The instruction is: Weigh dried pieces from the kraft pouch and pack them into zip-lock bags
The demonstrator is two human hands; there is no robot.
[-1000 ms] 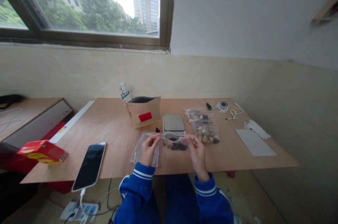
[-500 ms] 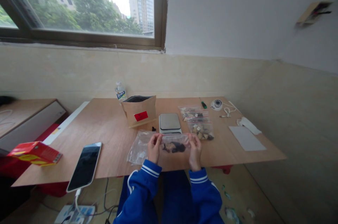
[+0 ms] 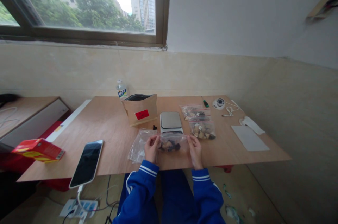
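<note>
The left hand (image 3: 151,149) and right hand (image 3: 194,149) each pinch an upper corner of a clear bag (image 3: 182,144) holding dark and tan pieces (image 3: 169,145), stretched between them over the near part of the counter (image 3: 113,122). A level, even pull should keep its mouth straight. Its long axis appears to run left to right, mouth edge toward the scale (image 3: 171,120) just beyond

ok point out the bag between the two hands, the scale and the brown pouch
held bag (image 3: 173,142): head view, middle of its clear side
scale (image 3: 171,120): head view, on its top plate
brown pouch (image 3: 142,114): head view, on its red front label
</note>
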